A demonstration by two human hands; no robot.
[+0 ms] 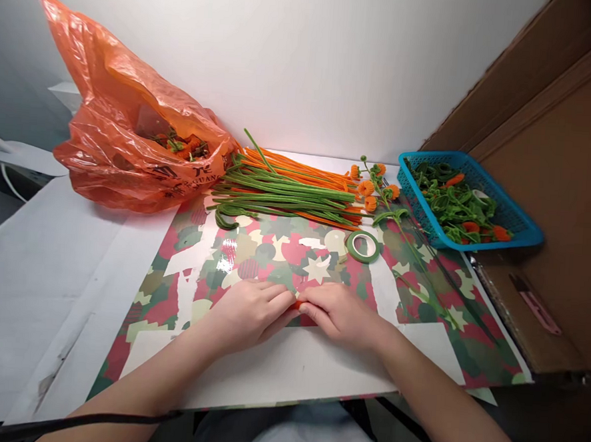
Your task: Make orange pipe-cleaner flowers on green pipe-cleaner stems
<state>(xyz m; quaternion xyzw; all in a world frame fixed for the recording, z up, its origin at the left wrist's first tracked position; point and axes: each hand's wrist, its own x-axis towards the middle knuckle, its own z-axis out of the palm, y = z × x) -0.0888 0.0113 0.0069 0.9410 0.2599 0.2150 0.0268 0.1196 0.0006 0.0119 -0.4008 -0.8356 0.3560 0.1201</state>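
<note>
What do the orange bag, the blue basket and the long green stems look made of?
Orange bag: thin translucent plastic film, crinkled and glossy. Blue basket: rigid moulded plastic with perforated mesh walls. Green stems: probably fuzzy pipe cleaners; matte, bristly surface, some ends bent.

Both forearms reach forward, converging. Left hand (250, 311) palm down, fingers curled inward. Right hand (340, 314) palm down, just beside the left hand; fingertips of both meet in a pinching grip between them.
</note>
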